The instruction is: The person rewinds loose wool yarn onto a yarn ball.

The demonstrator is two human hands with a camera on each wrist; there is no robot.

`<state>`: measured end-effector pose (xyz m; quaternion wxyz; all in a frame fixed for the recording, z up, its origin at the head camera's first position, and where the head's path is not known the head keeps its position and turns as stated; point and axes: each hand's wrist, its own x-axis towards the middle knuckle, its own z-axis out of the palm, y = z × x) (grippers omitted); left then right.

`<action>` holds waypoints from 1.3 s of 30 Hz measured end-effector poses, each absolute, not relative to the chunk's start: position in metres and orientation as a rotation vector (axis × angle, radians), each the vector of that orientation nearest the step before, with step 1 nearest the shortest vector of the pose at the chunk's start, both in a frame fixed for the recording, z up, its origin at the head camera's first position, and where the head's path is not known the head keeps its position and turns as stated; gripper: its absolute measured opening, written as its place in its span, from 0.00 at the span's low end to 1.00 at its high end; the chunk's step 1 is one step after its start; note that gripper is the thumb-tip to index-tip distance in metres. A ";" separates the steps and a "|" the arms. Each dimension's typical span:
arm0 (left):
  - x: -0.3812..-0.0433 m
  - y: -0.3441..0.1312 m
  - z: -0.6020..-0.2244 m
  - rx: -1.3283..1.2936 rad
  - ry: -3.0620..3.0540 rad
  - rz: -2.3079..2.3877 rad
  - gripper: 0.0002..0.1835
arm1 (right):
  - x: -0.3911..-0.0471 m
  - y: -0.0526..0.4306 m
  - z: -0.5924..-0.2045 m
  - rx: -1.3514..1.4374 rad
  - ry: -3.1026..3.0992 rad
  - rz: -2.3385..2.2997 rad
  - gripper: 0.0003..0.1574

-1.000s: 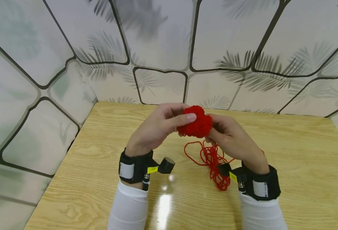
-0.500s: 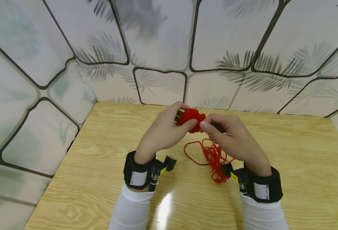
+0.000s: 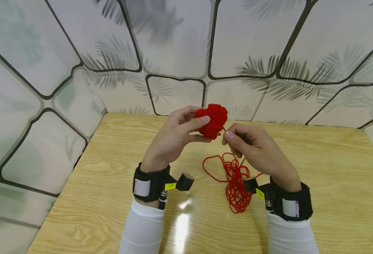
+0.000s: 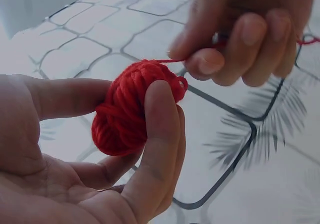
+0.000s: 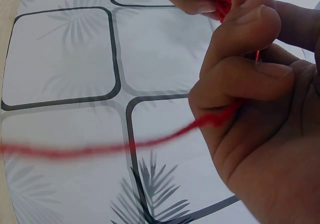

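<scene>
A ball of red yarn (image 3: 216, 118) is gripped by my left hand (image 3: 173, 137), raised above the far part of the table. In the left wrist view the wound strands of the yarn ball (image 4: 125, 112) show between the thumb and fingers. My right hand (image 3: 256, 148), just to its right, pinches the strand (image 4: 172, 61) that leaves the ball. From the curled fingers of the right hand (image 5: 250, 84) the strand (image 5: 165, 140) trails away in the right wrist view. Below the hands a loose tangle of red yarn (image 3: 237, 192) lies on the table.
The wooden table (image 3: 103, 201) reaches back to a patterned wall (image 3: 176, 93), with another wall (image 3: 24, 141) along the left. Both wrists wear black straps with small cameras; the right camera (image 3: 251, 185) overlaps the tangle's edge in the head view.
The left hand turns the yarn ball, which is now higher and more exposed. The right hand has drawn slightly away from it, with a short strand stretched between. The tangle has shifted shape.
</scene>
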<state>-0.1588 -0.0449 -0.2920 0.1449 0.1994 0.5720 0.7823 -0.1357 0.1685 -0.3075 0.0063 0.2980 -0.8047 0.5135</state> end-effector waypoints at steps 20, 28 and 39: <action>-0.154 -0.045 -0.293 0.809 1.384 2.169 0.24 | -0.144 0.172 -0.311 1.033 -2.414 1.717 0.10; -0.156 -0.041 -0.292 0.692 1.501 2.428 0.22 | -0.138 0.167 -0.309 0.996 -2.478 1.658 0.08; -0.155 -0.042 -0.296 0.737 2.279 1.942 0.19 | -0.125 0.171 -0.298 0.830 -2.549 1.431 0.05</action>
